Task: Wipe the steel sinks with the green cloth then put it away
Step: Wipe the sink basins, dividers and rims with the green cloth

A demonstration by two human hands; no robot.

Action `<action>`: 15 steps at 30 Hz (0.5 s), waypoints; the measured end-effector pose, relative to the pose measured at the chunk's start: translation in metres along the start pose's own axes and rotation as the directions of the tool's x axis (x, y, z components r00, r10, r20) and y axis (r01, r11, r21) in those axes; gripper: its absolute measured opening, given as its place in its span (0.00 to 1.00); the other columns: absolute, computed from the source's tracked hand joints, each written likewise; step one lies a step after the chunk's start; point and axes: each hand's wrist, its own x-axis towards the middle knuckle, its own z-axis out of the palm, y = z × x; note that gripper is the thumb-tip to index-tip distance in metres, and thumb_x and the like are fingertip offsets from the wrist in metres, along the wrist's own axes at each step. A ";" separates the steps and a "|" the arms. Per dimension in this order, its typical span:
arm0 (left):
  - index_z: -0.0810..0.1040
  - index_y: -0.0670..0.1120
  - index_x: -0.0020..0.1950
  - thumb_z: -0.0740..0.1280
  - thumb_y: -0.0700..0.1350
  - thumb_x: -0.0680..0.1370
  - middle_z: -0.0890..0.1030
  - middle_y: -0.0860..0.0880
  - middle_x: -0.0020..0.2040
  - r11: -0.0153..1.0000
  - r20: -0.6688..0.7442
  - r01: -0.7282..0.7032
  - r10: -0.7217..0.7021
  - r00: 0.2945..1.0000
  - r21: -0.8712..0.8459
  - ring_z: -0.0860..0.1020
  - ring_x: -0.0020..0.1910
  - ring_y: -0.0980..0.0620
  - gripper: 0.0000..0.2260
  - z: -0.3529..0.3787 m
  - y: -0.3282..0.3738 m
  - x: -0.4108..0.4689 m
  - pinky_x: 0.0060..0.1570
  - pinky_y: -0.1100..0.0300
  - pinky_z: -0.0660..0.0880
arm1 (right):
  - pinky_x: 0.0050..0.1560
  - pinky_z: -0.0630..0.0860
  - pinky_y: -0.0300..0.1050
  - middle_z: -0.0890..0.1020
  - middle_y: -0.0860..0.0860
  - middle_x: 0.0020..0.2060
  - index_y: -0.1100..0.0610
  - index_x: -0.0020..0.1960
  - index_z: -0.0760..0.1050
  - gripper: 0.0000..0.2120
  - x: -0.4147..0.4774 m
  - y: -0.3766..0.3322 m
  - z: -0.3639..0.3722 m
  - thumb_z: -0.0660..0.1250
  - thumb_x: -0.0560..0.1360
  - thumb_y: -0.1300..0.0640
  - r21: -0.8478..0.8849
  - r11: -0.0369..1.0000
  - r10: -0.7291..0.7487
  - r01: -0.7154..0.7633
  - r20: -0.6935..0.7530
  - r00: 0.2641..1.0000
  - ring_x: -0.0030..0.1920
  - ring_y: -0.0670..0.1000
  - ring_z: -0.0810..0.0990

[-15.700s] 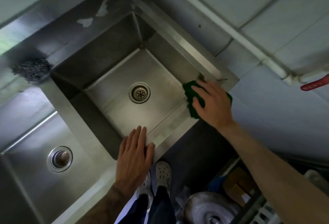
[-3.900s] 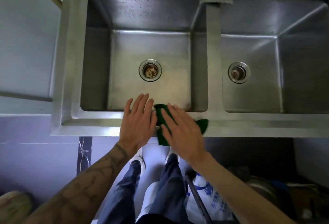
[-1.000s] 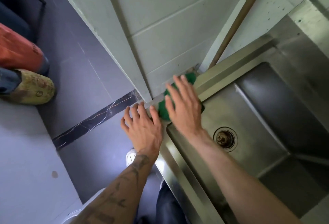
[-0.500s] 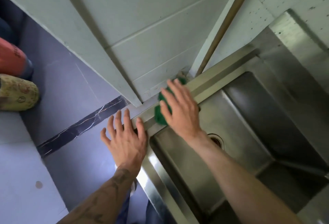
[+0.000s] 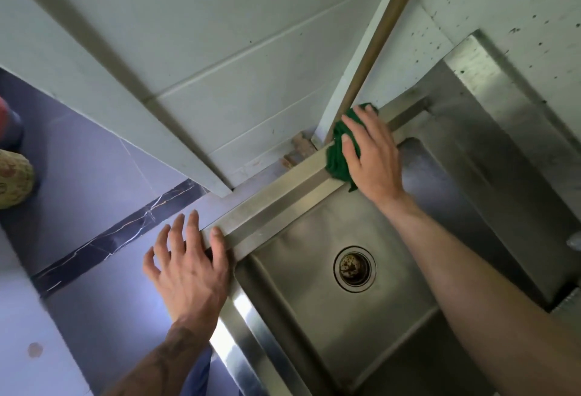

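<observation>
Steel sink rim (image 5: 283, 197) tight against wall (image 5: 220, 65); right hand (image 5: 374, 156) flat on green cloth (image 5: 338, 156), 1 o'clock; left hand (image 5: 188, 269) splayed, empty, 8 o'clock corner.

Right hand (image 5: 374, 156) presses green cloth (image 5: 338, 156) on sink rim (image 5: 283, 203)

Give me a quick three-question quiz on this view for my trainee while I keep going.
1. True or false: the left hand holds the green cloth.
2. Pick one: the right hand presses the green cloth onto A) the sink rim, B) the drain, C) the floor.
3. Short answer: which hand rests on the corner of the sink rim?

Key: 1 false; 2 A; 3 the left hand.
</observation>
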 end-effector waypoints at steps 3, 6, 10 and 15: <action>0.73 0.48 0.77 0.51 0.59 0.84 0.75 0.43 0.76 1.000 -0.005 0.006 -0.006 1.000 -0.007 0.67 0.77 0.41 0.28 -0.001 0.001 0.000 0.75 0.40 0.57 | 0.80 0.59 0.54 0.70 0.58 0.78 0.59 0.75 0.73 0.21 0.011 0.026 -0.010 0.55 0.87 0.51 0.010 0.999 -0.042 0.042 0.062 0.997 0.80 0.60 0.63; 0.74 0.48 0.76 0.51 0.60 0.84 0.75 0.44 0.76 1.000 -0.003 0.004 -0.004 1.000 0.008 0.67 0.77 0.41 0.27 -0.001 -0.001 0.000 0.76 0.40 0.57 | 0.79 0.60 0.62 0.66 0.56 0.80 0.57 0.76 0.71 0.21 0.032 0.052 -0.022 0.54 0.88 0.50 -0.010 0.996 0.094 -0.093 0.086 0.992 0.82 0.60 0.60; 0.75 0.48 0.75 0.51 0.59 0.84 0.76 0.44 0.75 1.000 -0.008 0.010 -0.010 1.000 0.007 0.68 0.77 0.41 0.27 -0.002 -0.001 0.000 0.75 0.41 0.58 | 0.78 0.65 0.63 0.68 0.57 0.79 0.58 0.75 0.71 0.22 0.041 0.067 -0.026 0.54 0.87 0.50 0.008 0.995 0.098 -0.098 0.044 0.994 0.81 0.58 0.61; 0.75 0.47 0.75 0.50 0.60 0.84 0.76 0.44 0.75 1.000 0.009 -0.008 0.008 1.000 -0.001 0.69 0.76 0.40 0.28 -0.003 -0.002 0.000 0.75 0.40 0.59 | 0.80 0.60 0.59 0.68 0.56 0.79 0.57 0.76 0.71 0.21 0.023 0.027 -0.016 0.55 0.87 0.51 0.035 0.987 0.155 -0.156 0.051 0.987 0.82 0.58 0.61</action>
